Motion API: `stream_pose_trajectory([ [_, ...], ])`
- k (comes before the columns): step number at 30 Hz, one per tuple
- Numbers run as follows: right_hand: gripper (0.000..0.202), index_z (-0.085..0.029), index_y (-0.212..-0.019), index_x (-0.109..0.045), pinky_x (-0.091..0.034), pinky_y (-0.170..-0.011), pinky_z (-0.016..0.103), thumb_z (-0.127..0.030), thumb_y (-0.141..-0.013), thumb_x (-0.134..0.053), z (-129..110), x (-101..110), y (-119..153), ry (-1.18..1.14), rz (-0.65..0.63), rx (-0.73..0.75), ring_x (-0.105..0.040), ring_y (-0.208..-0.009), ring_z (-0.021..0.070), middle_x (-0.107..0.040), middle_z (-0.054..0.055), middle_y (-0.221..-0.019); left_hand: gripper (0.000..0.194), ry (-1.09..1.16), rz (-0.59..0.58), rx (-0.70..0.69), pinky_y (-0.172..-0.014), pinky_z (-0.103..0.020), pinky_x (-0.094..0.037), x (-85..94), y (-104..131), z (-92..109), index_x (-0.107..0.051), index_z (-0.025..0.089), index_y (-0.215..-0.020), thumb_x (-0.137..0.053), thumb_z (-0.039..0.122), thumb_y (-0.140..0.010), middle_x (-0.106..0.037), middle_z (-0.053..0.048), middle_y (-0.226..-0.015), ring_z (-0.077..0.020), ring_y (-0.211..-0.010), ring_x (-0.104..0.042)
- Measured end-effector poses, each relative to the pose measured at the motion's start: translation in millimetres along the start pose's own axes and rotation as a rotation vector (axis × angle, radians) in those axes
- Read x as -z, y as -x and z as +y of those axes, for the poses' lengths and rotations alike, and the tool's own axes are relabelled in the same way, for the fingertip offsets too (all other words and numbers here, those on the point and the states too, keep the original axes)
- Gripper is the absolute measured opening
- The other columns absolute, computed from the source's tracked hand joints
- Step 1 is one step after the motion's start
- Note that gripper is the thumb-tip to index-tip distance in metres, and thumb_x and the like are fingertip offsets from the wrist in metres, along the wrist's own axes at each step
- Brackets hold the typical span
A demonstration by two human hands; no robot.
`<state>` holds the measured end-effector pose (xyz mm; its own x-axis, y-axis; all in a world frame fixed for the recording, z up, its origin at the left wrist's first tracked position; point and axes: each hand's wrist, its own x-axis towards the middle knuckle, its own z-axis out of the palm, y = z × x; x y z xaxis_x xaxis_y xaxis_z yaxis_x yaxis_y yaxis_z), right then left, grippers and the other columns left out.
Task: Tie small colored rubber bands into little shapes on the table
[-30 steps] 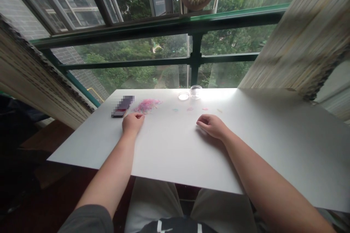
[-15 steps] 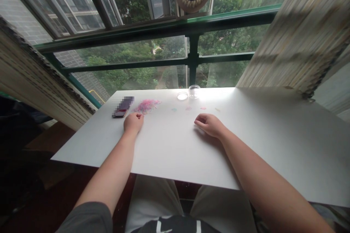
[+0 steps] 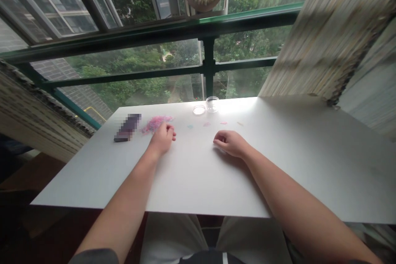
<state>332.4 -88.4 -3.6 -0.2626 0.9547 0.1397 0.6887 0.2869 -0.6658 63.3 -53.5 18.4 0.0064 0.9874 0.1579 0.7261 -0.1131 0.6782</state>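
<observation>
A loose pile of small pink and purple bands (image 3: 151,124) lies on the left part of the white table (image 3: 192,181). My left hand (image 3: 163,139) is just right of the pile's near edge, its fingers pinched together; whatever is in them is too small to make out. My right hand (image 3: 231,143) rests on the table with fingers loosely curled, the thumb apart and nothing visible in it. Beyond the hands lie a teal band (image 3: 190,126), a pink-mauve band (image 3: 207,124), a bright pink band (image 3: 223,123) and a pale yellowish one (image 3: 240,123) in a row.
A clear round tub (image 3: 212,104) and its flat lid (image 3: 199,110) stand at the table's back edge. Left of the pile lies a phone (image 3: 128,127), blurred out. Behind the table run a green railing (image 3: 148,35) and window; a striped curtain (image 3: 297,45) hangs at right.
My left hand has moved right, away from the phone and past the pile's near edge. My right hand stays put on the table. The whole view has shifted slightly.
</observation>
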Motion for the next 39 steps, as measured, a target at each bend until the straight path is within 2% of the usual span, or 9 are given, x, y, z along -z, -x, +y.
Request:
stream_pose_trajectory([
  [4,0.019,-0.017,-0.085,-0.064,-0.036,-0.054,0.023,-0.030,-0.074,-0.057,2,-3,-1,-0.103,0.032,0.021,-0.047,-0.054,0.0093,-0.057,-0.001,-0.064,0.016,0.159,-0.311,-0.215,-0.057,-0.024,-0.044,-40.8,4,40,-0.047,0.018,-0.085,-0.039,0.032,-0.087,-0.061,0.001,-0.068,-0.0110,-0.054,-0.060],
  [6,0.025,-0.017,-0.093,-0.063,-0.037,-0.054,0.023,-0.031,-0.073,-0.058,1,-6,-1,-0.172,0.063,0.022,-0.046,-0.053,0.0089,-0.056,-0.001,-0.065,0.016,0.172,-0.399,-0.272,-0.056,-0.023,-0.043,-54.7,9,47,-0.047,0.019,-0.085,-0.039,0.032,-0.087,-0.060,0.003,-0.065,-0.0100,-0.051,-0.059],
  [8,0.030,-0.016,-0.098,-0.061,-0.038,-0.053,0.023,-0.032,-0.073,-0.059,-1,-10,-2,-0.230,0.087,0.020,-0.046,-0.054,0.0087,-0.057,-0.001,-0.067,0.017,0.165,-0.437,-0.296,-0.056,-0.023,-0.043,-61.0,14,47,-0.048,0.019,-0.086,-0.038,0.033,-0.088,-0.060,0.004,-0.063,-0.0096,-0.050,-0.058],
  [12,0.031,-0.016,-0.101,-0.059,-0.038,-0.053,0.022,-0.032,-0.074,-0.059,-6,-17,-1,-0.332,0.049,0.038,-0.046,-0.054,0.0084,-0.056,-0.001,-0.068,0.018,0.150,-0.471,-0.326,-0.058,-0.023,-0.043,-58.3,19,41,-0.048,0.020,-0.087,-0.038,0.034,-0.088,-0.060,0.004,-0.063,-0.0103,-0.053,-0.058],
  [20,0.016,-0.015,-0.080,-0.062,-0.035,-0.051,0.022,-0.029,-0.078,-0.054,-11,-14,1,-0.358,-0.003,0.020,-0.044,-0.055,0.0089,-0.055,-0.001,-0.063,0.018,0.120,-0.506,-0.370,-0.058,-0.024,-0.042,-52.1,18,41,-0.052,0.019,-0.084,-0.042,0.035,-0.085,-0.062,0.002,-0.064,-0.0125,-0.057,-0.058],
  [39,0.019,-0.015,-0.076,-0.059,-0.036,-0.050,0.022,-0.032,-0.079,-0.052,-11,-9,3,-0.344,-0.013,-0.025,-0.047,-0.052,0.0099,-0.056,0.000,-0.059,0.019,0.226,-0.534,-0.312,-0.060,-0.024,-0.044,-53.8,17,38,-0.053,0.018,-0.083,-0.045,0.036,-0.082,-0.063,0.001,-0.068,-0.0124,-0.059,-0.059],
])
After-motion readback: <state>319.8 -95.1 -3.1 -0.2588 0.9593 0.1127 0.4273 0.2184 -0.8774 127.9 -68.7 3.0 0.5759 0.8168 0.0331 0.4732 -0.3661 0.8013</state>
